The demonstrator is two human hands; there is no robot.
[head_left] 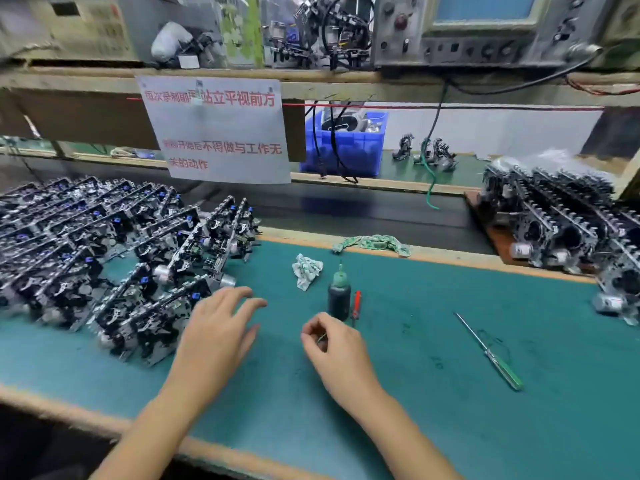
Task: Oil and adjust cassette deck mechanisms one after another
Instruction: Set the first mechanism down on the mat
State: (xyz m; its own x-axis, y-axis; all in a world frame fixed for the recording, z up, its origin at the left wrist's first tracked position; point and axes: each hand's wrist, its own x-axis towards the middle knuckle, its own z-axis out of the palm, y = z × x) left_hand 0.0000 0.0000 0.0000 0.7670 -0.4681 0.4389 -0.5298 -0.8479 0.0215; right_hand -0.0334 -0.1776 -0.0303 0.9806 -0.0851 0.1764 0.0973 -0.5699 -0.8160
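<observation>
the right hand (pixel 334 344) is low over the green mat (pixel 433 393), its fingers curled and pinching a thin little thing too small to name. the left hand (pixel 218 327) has its fingers spread out flat, just beside the big bunch of cassette deck mechanisms (pixel 104 254) on the left. a dark oil bottle (pixel 339 296) stands upright near the right hand, with a small red screwdriver (pixel 356 306) touching it. a green-handled screwdriver (pixel 491 355) lies off to the right. a crumpled rag (pixel 307 273) sits behind the bottle.
</observation>
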